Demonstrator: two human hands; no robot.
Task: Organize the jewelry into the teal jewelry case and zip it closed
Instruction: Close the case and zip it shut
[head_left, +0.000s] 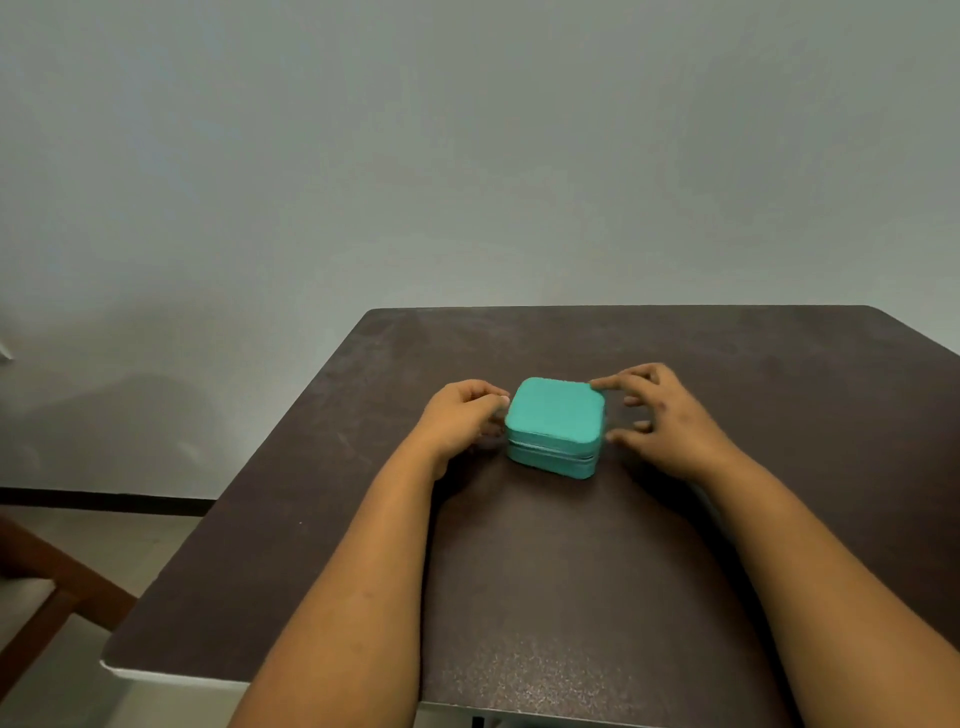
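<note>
Case: the teal jewelry case sits flat on the bench, a little right of the frame's centre, lid down, with a pale zipper line running along its near side.
Left grip: the left hand is against the case's left side, fingers curled in toward the upper left corner; I cannot tell whether they pinch anything there.
Right grip: the right hand is spread loosely at the case's right side, forefinger tip touching the far right corner of the lid, thumb just beside the near right corner, holding nothing.
Bench: the dark brown bench fills the lower middle and right of the frame, both forearms reaching across it.
Surroundings: a plain pale wall takes the upper half; a wooden chair shows at lower left.
</note>
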